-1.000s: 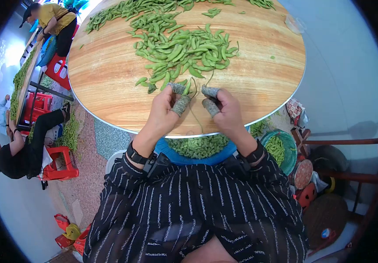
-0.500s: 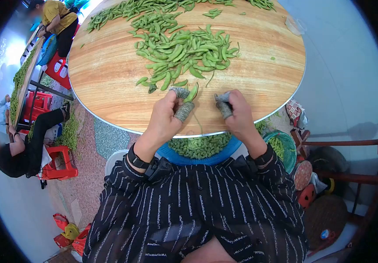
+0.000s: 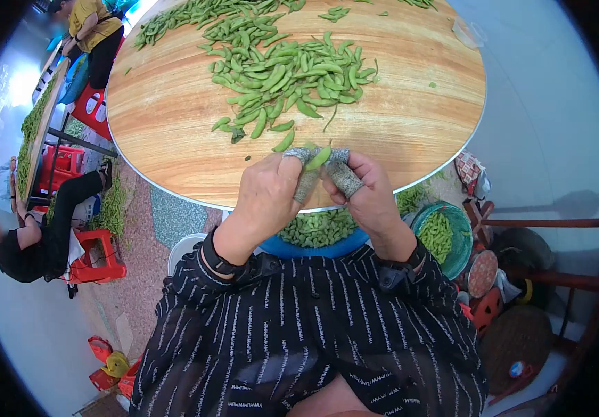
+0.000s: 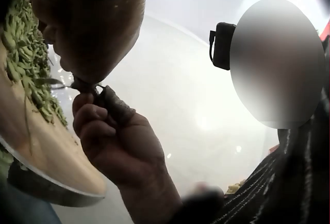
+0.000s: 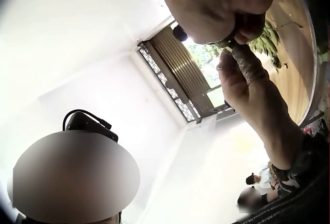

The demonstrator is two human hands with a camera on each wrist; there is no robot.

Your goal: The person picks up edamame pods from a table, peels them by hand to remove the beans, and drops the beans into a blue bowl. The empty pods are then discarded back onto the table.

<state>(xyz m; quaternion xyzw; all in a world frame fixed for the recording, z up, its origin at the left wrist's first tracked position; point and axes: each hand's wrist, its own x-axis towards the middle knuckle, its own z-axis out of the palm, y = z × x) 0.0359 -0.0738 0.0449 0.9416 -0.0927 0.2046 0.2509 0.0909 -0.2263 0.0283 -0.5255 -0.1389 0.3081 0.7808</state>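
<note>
Grey wrapping covers the thumb and forefinger of both hands. In the head view the left hand [image 3: 269, 189] pinches a green pod [image 3: 319, 158] between thumb and forefinger at the table's near edge. Close against it, the right hand [image 3: 371, 191] has its wrapped thumb and forefinger together at the pod's right end; the pinched spot is partly hidden. Both wrist views show the fingertips meeting. Beyond the hands lies a heap of pods [image 3: 279, 73] on the round wooden table [image 3: 174, 139], with a loose pod [image 3: 284, 142] just past the left fingers.
A blue basin [image 3: 279, 249] of small pods stands below the table edge, and a green basket [image 3: 458, 240] of pods at the right. More pods [image 3: 174, 24] lie along the far side. People sit at another table on the left, near a red stool [image 3: 98, 257].
The hands, apart half a second ago, have come together. The right hand has moved left to the pod in the left hand. A loose pod now lies just beyond the left fingers.
</note>
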